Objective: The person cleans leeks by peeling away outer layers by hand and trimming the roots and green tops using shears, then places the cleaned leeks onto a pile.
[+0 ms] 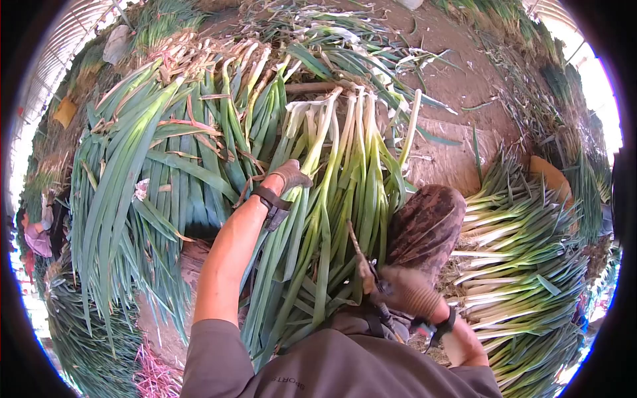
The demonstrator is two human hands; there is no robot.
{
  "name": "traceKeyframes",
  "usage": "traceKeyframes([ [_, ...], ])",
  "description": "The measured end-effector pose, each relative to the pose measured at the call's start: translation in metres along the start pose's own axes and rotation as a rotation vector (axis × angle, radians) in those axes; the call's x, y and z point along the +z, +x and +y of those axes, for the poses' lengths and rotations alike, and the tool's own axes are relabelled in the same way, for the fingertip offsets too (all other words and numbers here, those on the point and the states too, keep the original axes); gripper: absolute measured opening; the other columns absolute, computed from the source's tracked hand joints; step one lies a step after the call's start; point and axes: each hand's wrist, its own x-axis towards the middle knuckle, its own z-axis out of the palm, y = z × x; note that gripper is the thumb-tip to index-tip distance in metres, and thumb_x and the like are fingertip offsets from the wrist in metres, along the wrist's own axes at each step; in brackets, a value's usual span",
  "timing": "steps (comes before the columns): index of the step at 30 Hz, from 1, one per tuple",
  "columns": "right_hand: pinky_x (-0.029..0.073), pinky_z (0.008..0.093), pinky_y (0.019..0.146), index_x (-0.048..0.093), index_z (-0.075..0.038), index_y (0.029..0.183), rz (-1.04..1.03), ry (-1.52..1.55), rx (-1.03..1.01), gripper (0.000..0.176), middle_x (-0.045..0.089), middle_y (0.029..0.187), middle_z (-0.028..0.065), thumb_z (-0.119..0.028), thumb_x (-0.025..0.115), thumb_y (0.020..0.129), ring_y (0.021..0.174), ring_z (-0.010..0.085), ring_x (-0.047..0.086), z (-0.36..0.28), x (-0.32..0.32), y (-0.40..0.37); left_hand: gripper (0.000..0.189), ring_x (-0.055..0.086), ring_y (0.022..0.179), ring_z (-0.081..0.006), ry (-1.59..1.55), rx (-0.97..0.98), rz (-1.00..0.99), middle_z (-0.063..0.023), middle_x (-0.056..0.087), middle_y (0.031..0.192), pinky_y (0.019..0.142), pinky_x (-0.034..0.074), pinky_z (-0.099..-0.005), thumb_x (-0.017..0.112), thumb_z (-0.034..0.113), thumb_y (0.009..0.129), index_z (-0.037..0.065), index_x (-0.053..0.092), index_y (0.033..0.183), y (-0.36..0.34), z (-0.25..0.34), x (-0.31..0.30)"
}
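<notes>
A bunch of long green onions lies over my lap, white ends pointing away and leaves toward my body. My left hand, in a brownish work glove, is closed around green stalks at the left of this bunch. Close to my right knee is my right hand, also gloved and smeared by motion. Its fingers look curled round something dark that I cannot make out. A thin brownish strip rises from there across the leaves.
A big heap of untrimmed green onions lies to the left. Pale-stemmed green onions are stacked on the right. Pink ties lie at lower left. Loose leaves litter the dirt floor ahead. Another person is at the far left.
</notes>
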Motion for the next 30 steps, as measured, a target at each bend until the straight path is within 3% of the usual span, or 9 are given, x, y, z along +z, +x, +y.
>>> traceKeyframes([
  [5,0.054,0.0450,0.074,0.066,0.002,0.096,0.405,0.399,-0.008,0.032,0.068,0.085,0.0224,-0.029,0.068,0.087,0.082,0.0392,0.067,0.006,-0.045,0.121,0.056,0.064,0.086,-0.0246,-0.252,0.168,-0.003,-0.0161,0.068,0.096,0.080,0.051,-0.0375,0.083,0.020,0.063,-0.005,0.064,0.110,-0.020,0.000,-0.027],
  [9,0.054,0.0457,0.080,0.068,0.007,0.095,0.222,-0.096,0.210,0.051,0.069,0.092,0.0274,-0.044,0.065,0.090,0.088,0.0397,0.069,0.020,-0.020,0.247,0.056,0.059,0.089,-0.0129,-0.544,0.266,-0.012,-0.0050,0.065,0.103,0.082,0.049,-0.0271,0.082,0.009,0.070,-0.005,0.061,0.120,-0.063,0.009,-0.051],
  [11,0.055,0.0458,0.083,0.068,0.006,0.090,0.251,-0.109,0.328,0.056,0.069,0.094,0.0270,-0.051,0.067,0.087,0.093,0.0411,0.068,0.029,0.006,0.292,0.057,0.059,0.092,-0.0125,-0.585,0.264,0.024,-0.0041,0.065,0.106,0.085,0.049,-0.0275,0.082,0.008,0.071,-0.005,0.060,0.122,-0.064,-0.004,-0.052],
  [15,0.057,0.0443,0.085,0.058,0.006,0.120,0.247,-0.066,0.535,0.064,0.071,0.105,0.0241,-0.048,0.067,0.087,0.098,0.0386,0.070,0.016,0.023,0.323,0.060,0.059,0.098,-0.0140,-0.725,0.248,0.035,-0.0066,0.065,0.110,0.090,0.048,-0.0283,0.082,0.008,0.071,-0.005,0.058,0.125,-0.082,-0.016,-0.059],
  [16,0.057,0.0431,0.085,0.045,0.007,0.135,0.189,-0.085,0.556,0.074,0.071,0.109,0.0221,-0.046,0.067,0.088,0.099,0.0367,0.071,0.012,0.022,0.325,0.060,0.059,0.098,-0.0141,-0.773,0.246,0.041,-0.0065,0.065,0.110,0.090,0.048,-0.0284,0.082,0.008,0.071,-0.005,0.058,0.125,-0.088,-0.017,-0.062],
  [20,0.056,0.0419,0.089,0.047,0.008,0.132,0.153,-0.093,0.592,0.076,0.071,0.109,0.0231,-0.044,0.071,0.083,0.104,0.0358,0.070,-0.006,0.017,0.331,0.060,0.059,0.100,-0.0124,-0.786,0.245,0.082,-0.0040,0.064,0.114,0.091,0.048,-0.0271,0.081,0.008,0.074,-0.002,0.057,0.129,-0.095,-0.022,-0.065],
  [24,0.054,0.0421,0.091,0.053,0.009,0.124,0.186,0.147,0.552,0.083,0.070,0.104,0.0259,-0.048,0.080,0.070,0.101,0.0374,0.069,0.019,0.005,0.338,0.059,0.059,0.095,-0.0117,-0.894,0.289,0.091,-0.0035,0.065,0.110,0.088,0.048,-0.0276,0.080,0.008,0.073,-0.002,0.059,0.127,-0.110,-0.018,-0.076],
  [28,0.054,0.0446,0.085,0.051,0.008,0.112,0.438,0.386,0.357,0.064,0.069,0.091,0.0258,-0.035,0.080,0.073,0.088,0.0406,0.069,-0.005,-0.044,0.327,0.052,0.060,0.091,-0.0111,-0.937,0.335,0.132,-0.0020,0.066,0.104,0.086,0.049,-0.0265,0.079,0.008,0.075,0.000,0.061,0.123,-0.129,-0.011,-0.101],
  [30,0.055,0.0427,0.075,0.049,0.006,0.105,0.575,0.466,0.107,0.054,0.068,0.086,0.0243,-0.031,0.077,0.078,0.080,0.0340,0.069,-0.011,-0.053,0.333,0.051,0.061,0.086,-0.0104,-0.943,0.337,0.164,-0.0012,0.066,0.101,0.081,0.052,-0.0260,0.079,0.010,0.076,0.000,0.062,0.122,-0.132,-0.010,-0.113],
])
